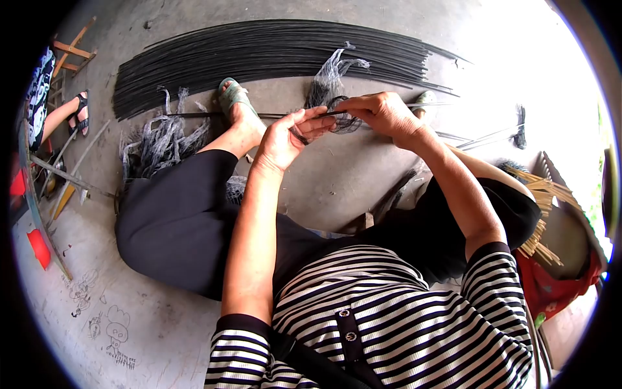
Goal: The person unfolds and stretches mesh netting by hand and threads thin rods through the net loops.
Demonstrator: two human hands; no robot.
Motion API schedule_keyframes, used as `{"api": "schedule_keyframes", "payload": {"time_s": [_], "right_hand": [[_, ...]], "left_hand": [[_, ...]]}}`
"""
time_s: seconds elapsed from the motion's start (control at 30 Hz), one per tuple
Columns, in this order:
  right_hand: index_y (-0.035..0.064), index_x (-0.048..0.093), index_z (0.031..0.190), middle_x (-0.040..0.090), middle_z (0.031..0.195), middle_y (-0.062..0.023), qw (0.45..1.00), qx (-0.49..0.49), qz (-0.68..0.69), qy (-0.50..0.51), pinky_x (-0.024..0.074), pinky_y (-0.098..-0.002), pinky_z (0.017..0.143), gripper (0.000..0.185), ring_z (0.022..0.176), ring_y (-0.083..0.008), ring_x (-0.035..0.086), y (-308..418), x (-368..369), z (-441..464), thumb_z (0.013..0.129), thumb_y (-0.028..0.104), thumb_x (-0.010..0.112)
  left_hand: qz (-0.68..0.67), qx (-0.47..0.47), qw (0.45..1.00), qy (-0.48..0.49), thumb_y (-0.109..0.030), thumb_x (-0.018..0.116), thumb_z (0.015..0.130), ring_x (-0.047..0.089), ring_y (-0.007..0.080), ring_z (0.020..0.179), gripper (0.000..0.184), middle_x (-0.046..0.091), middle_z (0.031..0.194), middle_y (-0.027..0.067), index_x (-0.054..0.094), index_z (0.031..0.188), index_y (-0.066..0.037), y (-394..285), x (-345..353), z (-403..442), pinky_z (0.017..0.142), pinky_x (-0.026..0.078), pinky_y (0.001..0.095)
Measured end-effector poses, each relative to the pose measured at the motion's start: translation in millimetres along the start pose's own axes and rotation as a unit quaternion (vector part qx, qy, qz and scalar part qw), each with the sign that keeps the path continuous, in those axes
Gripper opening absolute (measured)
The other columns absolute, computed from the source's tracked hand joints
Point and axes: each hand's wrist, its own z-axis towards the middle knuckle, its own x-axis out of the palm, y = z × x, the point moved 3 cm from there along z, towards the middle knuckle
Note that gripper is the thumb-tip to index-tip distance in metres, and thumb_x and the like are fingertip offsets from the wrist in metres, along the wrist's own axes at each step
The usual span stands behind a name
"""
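A thin dark rod point(269, 115) runs crosswise in front of me, above the floor. My left hand point(289, 137) holds it from below, palm turned up, with the thumb and fingers closed about it. On the other side my right hand point(385, 117) pinches the rod and some dark netting point(346, 122), which hangs between the two hands. How the netting is joined to the rod is hidden by the fingers. Just beyond my hands lies a pale bunch of fine mesh net point(329, 79).
Many long black rods point(259, 55) lie bundled across the floor ahead. More bunched netting point(162, 142) rests near my left knee. At right, a red container point(560, 295) stands beside yellowish sticks point(541, 201). Another person's sandalled foot point(81, 113) shows at left.
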Motion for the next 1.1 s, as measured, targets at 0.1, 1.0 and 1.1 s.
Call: {"api": "schedule_keyframes", "payload": {"time_s": [0.1, 1.0, 1.1], "right_hand": [[0.0163, 0.066, 0.102, 0.069, 0.086, -0.0072, 1.0, 0.027, 0.012, 0.009, 0.0529, -0.0335, 0.069, 0.017, 0.076, -0.0249, 0.067, -3, 3, 2, 0.086, 0.02, 0.061], [0.0111, 0.063, 0.097, 0.067, 0.082, -0.0093, 0.996, -0.006, 0.09, 0.002, 0.0512, -0.0345, 0.069, 0.016, 0.076, -0.0274, 0.066, 12, 20, 9, 0.085, 0.021, 0.061], [0.0116, 0.064, 0.106, 0.068, 0.091, -0.01, 0.972, 0.014, 0.236, 0.019, 0.051, -0.0336, 0.073, 0.021, 0.082, -0.0224, 0.067, 17, 27, 8, 0.085, 0.014, 0.061]], "left_hand": [[-0.005, -0.016, 1.0, -0.015, -0.026, 0.043, 0.094, 0.06, 0.0332, 0.107, 0.044, 0.062, 0.112, 0.0246, 0.053, 0.12, 0.007, 1, 5, -1, 0.101, 0.041, 0.0391], [-0.002, -0.017, 0.999, -0.035, -0.028, 0.042, 0.096, 0.061, 0.0316, 0.105, 0.043, 0.062, 0.111, 0.0217, 0.056, 0.115, 0.008, 4, 8, 1, 0.098, 0.044, 0.0372], [-0.003, -0.019, 0.998, -0.065, -0.026, 0.047, 0.094, 0.061, 0.0316, 0.104, 0.039, 0.063, 0.11, 0.0204, 0.057, 0.112, 0.007, 7, -4, 2, 0.097, 0.045, 0.038]]}}
